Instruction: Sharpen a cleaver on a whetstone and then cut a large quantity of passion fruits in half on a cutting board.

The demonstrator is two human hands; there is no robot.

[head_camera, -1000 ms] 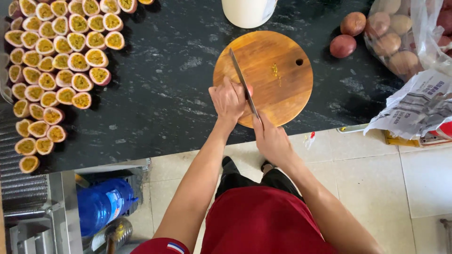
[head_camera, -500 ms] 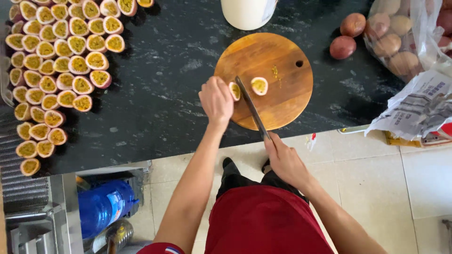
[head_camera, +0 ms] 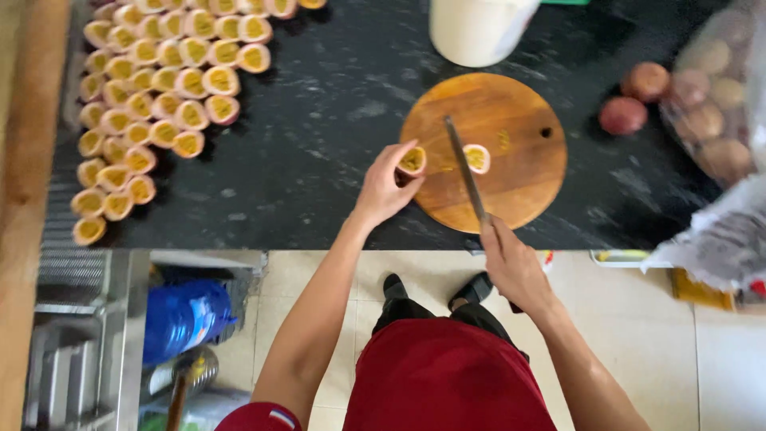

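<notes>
Yellow pulp shows in the passion-fruit half (head_camera: pixel 412 160) that the left hand (head_camera: pixel 388 187) pinches at the left edge of the round wooden cutting board (head_camera: pixel 511 120), fingertips curled round its rind, cut face up. The grip there is closed lightly on the half, thumb on the near side and fingers across the far side. A second half (head_camera: pixel 476 157) lies on the board just right of the knife blade, also cut face up, touched by neither hand.

From the same head view, the right hand (head_camera: pixel 511 267) is clenched around the handle of the knife (head_camera: pixel 465 172), whose blade lies slanted across the board between the two halves; the handle itself is hidden inside the fist.

As a judgement, each half is light and its rind stiff enough to take a pinch, but the pulp is loose and wet (likely to spill if the shell tips), so the rim and outer shell are the place to hold it, kept level. The rind may be slick where juice has run.

Around the board, on the dark stone counter (head_camera: pixel 319 144), rows of already cut halves (head_camera: pixel 152 88) sit open-side up at the far left, well apart from the board. Two whole fruits (head_camera: pixel 634 100) rest to the right, beside a clear bag of more fruit (head_camera: pixel 714 104). A white tub (head_camera: pixel 479 28) stands just beyond the board.
</notes>
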